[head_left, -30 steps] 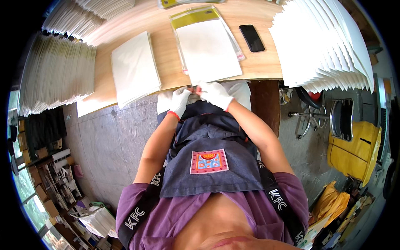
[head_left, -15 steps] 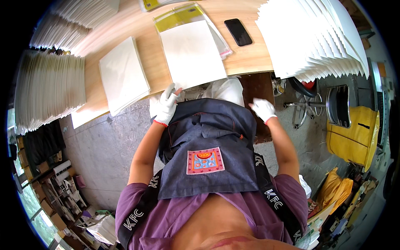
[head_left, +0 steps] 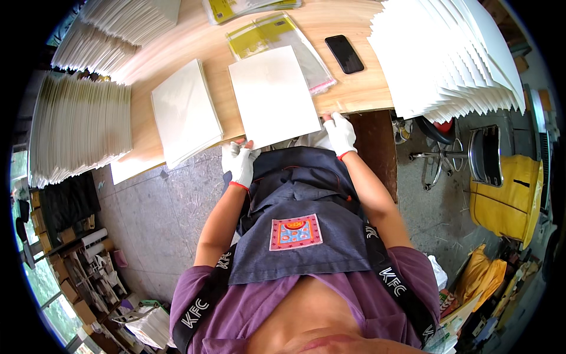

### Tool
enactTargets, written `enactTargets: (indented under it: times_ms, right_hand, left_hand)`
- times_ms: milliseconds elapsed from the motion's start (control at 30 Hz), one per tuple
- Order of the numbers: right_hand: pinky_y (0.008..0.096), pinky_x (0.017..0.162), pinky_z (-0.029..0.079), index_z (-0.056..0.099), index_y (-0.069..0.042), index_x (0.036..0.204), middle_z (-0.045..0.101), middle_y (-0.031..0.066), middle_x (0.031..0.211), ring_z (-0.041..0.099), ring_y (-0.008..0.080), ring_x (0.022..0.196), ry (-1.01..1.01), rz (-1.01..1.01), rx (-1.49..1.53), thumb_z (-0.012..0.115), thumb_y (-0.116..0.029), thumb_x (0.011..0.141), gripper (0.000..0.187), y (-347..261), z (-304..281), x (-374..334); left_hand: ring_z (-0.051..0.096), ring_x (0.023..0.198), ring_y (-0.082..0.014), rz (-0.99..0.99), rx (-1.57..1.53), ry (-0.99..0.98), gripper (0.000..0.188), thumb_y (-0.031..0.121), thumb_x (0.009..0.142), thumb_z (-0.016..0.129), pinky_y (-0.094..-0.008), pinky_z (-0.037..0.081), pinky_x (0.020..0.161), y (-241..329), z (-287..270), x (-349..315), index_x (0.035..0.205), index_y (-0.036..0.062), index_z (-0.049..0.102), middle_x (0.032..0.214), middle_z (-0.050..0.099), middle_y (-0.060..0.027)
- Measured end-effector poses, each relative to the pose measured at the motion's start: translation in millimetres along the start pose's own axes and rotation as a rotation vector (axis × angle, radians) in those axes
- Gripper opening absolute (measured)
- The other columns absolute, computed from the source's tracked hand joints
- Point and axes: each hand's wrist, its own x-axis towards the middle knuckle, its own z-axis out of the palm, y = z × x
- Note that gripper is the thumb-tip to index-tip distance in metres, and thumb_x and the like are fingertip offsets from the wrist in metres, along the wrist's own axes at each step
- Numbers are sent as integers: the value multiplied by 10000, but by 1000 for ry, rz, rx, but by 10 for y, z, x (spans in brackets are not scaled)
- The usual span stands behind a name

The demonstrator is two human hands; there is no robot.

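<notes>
A white sheet or thin stack of sheets (head_left: 274, 97) lies at the table's front edge, its near end overhanging. My left hand (head_left: 240, 164), in a white glove with bare thumb and fingertip, pinches its near left corner. At the near right corner my right hand (head_left: 341, 135), gloved the same way, has its fingers bent in against the edge. Partly under the sheet lie clear plastic sleeves with a yellow-green band (head_left: 259, 36). Left of it sits a low stack of white sheets (head_left: 186, 112).
Tall piles of folded white sheets stand left (head_left: 82, 130) and right (head_left: 442, 65) on the wooden table (head_left: 203, 38). A black phone (head_left: 344, 54) lies beyond my right hand. More plastic sleeves (head_left: 236, 7) rest farther back. A chair (head_left: 486, 156) stands right.
My right hand has come in from the side to the sheet's near right corner. My left hand has closed at the left corner. The sheet has slid toward me, uncovering more of the sleeves.
</notes>
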Motion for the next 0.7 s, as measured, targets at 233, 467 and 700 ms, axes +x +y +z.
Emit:
enactTargets:
  times_ms: [233, 467, 700]
  right_hand:
    - [204, 381, 346, 568, -96, 935, 579, -10, 681, 457, 51, 457, -686, 570, 935, 531, -213, 922, 124, -337, 139, -117]
    - [221, 422, 376, 575, -64, 903, 568, -8, 678, 493, 58, 510, -836, 283, 838, 547, -208, 907, 148, -2031, 754, 287]
    - [337, 531, 438, 581, -55, 739, 575, 57, 589, 558, 156, 535, -886, -86, 308, 502, -442, 903, 427, -2111, 1040, 226]
  left_hand:
    - [574, 978, -138, 118, 333, -88, 352, 102, 887, 600, -256, 444, 866, 923, 47, -181, 1212, -18, 543, 1098, 607, -79]
    - [538, 1066, -155, 501, 517, 206, 357, 146, 933, 526, -289, 418, 917, 1807, -936, 21, 1244, -29, 528, 1193, 579, -92]
    - [513, 1081, -377, 603, 1333, 345, 375, 178, 900, 478, -395, 396, 935, 1504, -1635, 382, 1243, 28, 494, 1239, 525, -219]
